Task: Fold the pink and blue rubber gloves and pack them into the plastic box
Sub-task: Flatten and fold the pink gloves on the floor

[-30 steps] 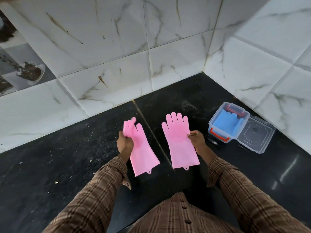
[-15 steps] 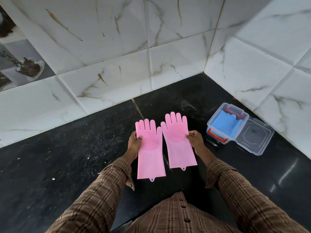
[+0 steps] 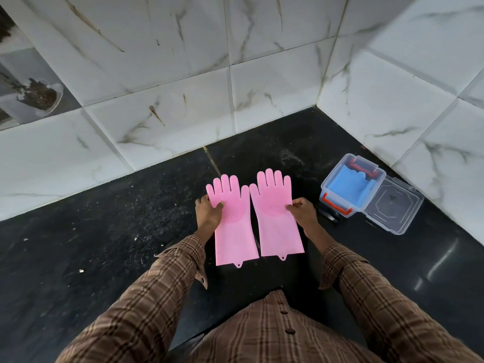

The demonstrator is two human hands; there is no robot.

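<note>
- While the left hand (image 3: 209, 213) pinches one pink glove (image 3: 234, 226) and the right hand (image 3: 303, 213) the other pink glove (image 3: 277, 218), both lie flat.
- Slick rubber may spring open once folded, crowding the box (image 3: 340, 205).

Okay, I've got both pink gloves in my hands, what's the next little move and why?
Probably lay the left pink glove onto the right pink glove. Your left hand and right hand hold them unfolded, side by side, and the blue gloves already sit in the open plastic box.
</note>
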